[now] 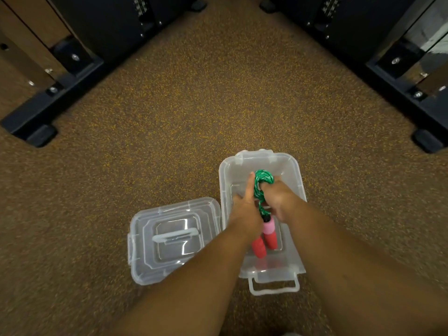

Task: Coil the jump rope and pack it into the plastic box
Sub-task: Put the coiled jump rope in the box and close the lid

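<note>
Pressing the coiled green jump rope (262,183) into the clear plastic box (294,187), the left hand (244,209) and right hand (278,197) both grasp it; next, probably letting go and fitting the lid (150,263).

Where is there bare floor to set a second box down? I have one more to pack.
The widest bare patch is the speckled floor beyond the plastic box, between the two black machine bases. More lies left of the lid. It is crowded in the box: both hands, left hand and right hand, hold the jump rope there.
</note>
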### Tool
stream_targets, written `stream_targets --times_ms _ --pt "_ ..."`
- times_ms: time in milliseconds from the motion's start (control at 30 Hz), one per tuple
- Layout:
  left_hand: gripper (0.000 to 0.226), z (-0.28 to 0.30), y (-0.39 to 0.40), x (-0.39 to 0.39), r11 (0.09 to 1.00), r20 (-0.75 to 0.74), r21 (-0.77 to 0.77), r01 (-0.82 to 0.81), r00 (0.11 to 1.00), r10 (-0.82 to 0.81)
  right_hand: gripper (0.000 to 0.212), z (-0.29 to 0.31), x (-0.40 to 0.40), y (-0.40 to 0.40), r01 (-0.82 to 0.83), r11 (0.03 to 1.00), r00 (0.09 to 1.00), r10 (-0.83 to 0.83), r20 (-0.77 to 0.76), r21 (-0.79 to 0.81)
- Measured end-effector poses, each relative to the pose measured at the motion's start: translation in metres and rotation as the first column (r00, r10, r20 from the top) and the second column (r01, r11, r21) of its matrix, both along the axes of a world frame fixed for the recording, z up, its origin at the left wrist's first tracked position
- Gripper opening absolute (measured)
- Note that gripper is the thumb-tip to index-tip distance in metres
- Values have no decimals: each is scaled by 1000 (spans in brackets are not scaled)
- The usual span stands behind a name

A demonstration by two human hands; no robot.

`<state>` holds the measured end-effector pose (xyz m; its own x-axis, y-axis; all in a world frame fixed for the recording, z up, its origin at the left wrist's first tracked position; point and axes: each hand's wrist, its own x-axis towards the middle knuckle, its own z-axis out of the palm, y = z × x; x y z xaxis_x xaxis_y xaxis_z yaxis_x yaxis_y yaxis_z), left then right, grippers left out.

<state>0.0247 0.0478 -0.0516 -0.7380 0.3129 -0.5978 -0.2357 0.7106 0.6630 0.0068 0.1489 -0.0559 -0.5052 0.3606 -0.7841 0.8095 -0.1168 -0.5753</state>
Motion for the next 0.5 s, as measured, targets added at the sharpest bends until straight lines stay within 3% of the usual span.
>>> stream_targets --times_ms 100,200,267,333,433,500 --pt "92 -14 4 -3 998 89 -42 -53 994 57 30 -9 0 4 -8 1000 1000 8 24 -21" --pt "102 -22 8 -9 991 166 -102 -81 981 97 50 -17 4 9 44 995 999 -46 -26 -90" --pt "100 -27 10 -13 984 224 -156 -91 966 125 61 -18 11 11 -25 998 1000 25 -7 -60" --pt "85 -30 12 -14 983 235 -165 -85 964 122 47 -20 23 12 -45 999 999 45 -5 -26" --pt "57 -38 12 -9 984 273 -177 -31 959 79 9 -25 47 -1 -113 993 993 112 35 28" --pt "62 -41 11 -3 979 334 -195 -58 935 122 16 -31 57 -11 -229 973 969 226 96 21"
